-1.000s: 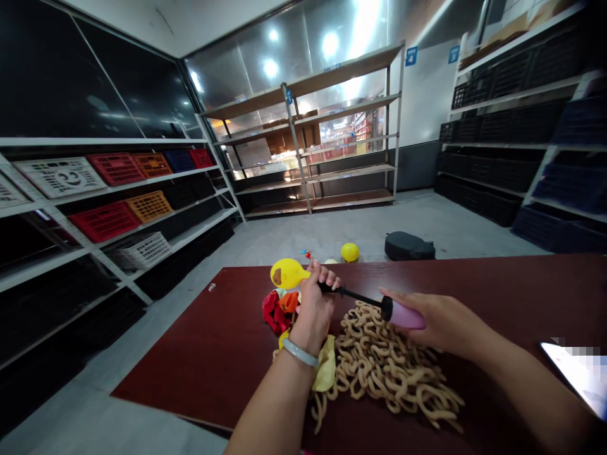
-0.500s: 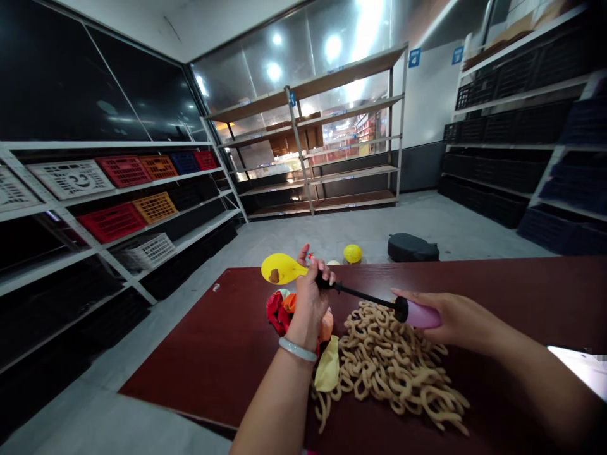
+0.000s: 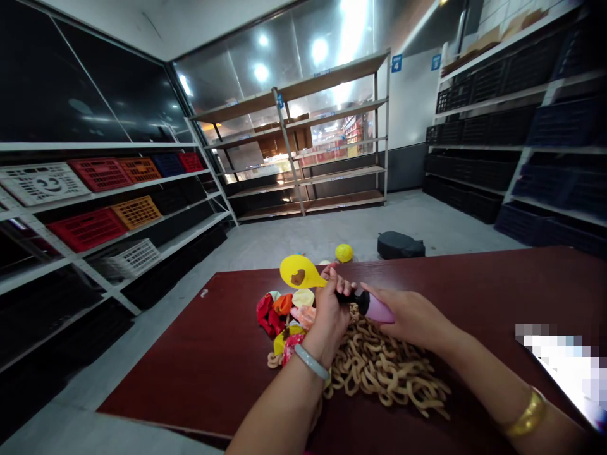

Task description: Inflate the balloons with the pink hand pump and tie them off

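Note:
My left hand (image 3: 332, 309) is closed round the black end of a balloon pump, with the neck of a partly filled yellow balloon (image 3: 300, 272) at its fingers. A brown patch shows on the balloon, which points left. My right hand (image 3: 412, 316) grips the pink part of the balloon pump (image 3: 378, 308), close to my left hand. Below both hands lies a heap of tan curled pieces (image 3: 384, 360). Beside my left wrist is a pile of limp balloons (image 3: 270, 318) in red, orange, yellow and pink, partly hidden by my arm.
The dark red table (image 3: 190, 354) spans the foreground. A bright, blurred-out device (image 3: 564, 366) lies at its right. Past the far edge are a yellow ball-like object (image 3: 344, 253) and a dark grey case (image 3: 401, 245) on the floor. Shelves with crates (image 3: 97, 174) line the sides.
My right hand has pushed the pink part of the pump toward my left hand, so the black shaft between them no longer shows. The yellow balloon looks fuller. The view has shifted slightly.

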{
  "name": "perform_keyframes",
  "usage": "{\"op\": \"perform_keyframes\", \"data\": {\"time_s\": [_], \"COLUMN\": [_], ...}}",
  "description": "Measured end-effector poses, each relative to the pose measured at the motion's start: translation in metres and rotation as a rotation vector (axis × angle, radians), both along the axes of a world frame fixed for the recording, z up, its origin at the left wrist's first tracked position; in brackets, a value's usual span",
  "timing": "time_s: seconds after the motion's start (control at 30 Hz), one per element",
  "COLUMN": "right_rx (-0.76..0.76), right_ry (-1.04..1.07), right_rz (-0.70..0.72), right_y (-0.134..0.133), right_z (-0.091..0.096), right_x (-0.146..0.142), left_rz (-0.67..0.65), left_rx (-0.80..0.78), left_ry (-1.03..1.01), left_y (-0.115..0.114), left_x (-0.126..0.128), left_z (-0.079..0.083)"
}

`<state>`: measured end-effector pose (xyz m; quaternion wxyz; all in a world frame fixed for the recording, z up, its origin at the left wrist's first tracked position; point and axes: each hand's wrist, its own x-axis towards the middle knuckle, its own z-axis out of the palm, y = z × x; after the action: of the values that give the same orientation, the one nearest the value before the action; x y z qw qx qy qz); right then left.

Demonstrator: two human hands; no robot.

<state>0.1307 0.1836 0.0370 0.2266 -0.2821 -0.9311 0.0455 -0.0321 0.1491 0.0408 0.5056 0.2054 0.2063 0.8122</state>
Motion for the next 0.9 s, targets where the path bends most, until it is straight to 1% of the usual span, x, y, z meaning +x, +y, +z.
{"op": "perform_keyframes", "data": {"time_s": [0.1, 0.17, 0.27, 0.33, 0.4, 0.43, 0.47, 0.53, 0.67, 0.73, 0.8, 0.9], "right_rx": [0.038, 0.074, 0.121, 0.152, 0.170, 0.172, 0.171, 0.163, 0.132, 0.120, 0.112, 0.095], "right_ry": [-0.034, -0.054, -0.073, -0.071, -0.067, -0.065, -0.062, -0.054, -0.056, -0.062, -0.062, -0.055], "right_rz": [-0.063, -0.123, -0.162, -0.189, -0.230, -0.249, -0.262, -0.271, -0.271, -0.267, -0.261, -0.247], "right_y": [-0.001, -0.001, 0.004, 0.010, 0.015, 0.017, 0.018, 0.017, 0.005, -0.004, -0.012, -0.020], "right_z": [-0.005, -0.006, -0.005, -0.006, -0.007, -0.008, -0.008, -0.007, -0.002, 0.000, 0.002, 0.003], "right_x": [-0.008, -0.010, -0.007, 0.000, 0.006, 0.009, 0.012, 0.013, 0.005, -0.004, -0.014, -0.025], "left_rz": [0.068, 0.112, 0.151, 0.208, 0.248, 0.258, 0.261, 0.231, 0.111, 0.093, 0.080, 0.069], "left_rx": [-0.002, 0.007, 0.005, 0.023, 0.048, 0.062, 0.073, 0.070, 0.002, -0.008, 0.026, 0.105], "left_ry": [-0.037, -0.029, -0.030, -0.043, -0.052, -0.056, -0.060, -0.064, -0.069, -0.065, -0.052, -0.030], "left_y": [0.002, 0.001, -0.004, -0.006, -0.008, -0.009, -0.010, -0.011, -0.012, -0.011, -0.009, -0.007], "left_x": [-0.012, -0.026, -0.058, -0.079, -0.094, -0.097, -0.096, -0.086, -0.046, -0.026, -0.013, -0.007], "left_z": [0.002, 0.006, 0.019, 0.029, 0.036, 0.038, 0.039, 0.039, 0.029, 0.022, 0.014, 0.008]}}
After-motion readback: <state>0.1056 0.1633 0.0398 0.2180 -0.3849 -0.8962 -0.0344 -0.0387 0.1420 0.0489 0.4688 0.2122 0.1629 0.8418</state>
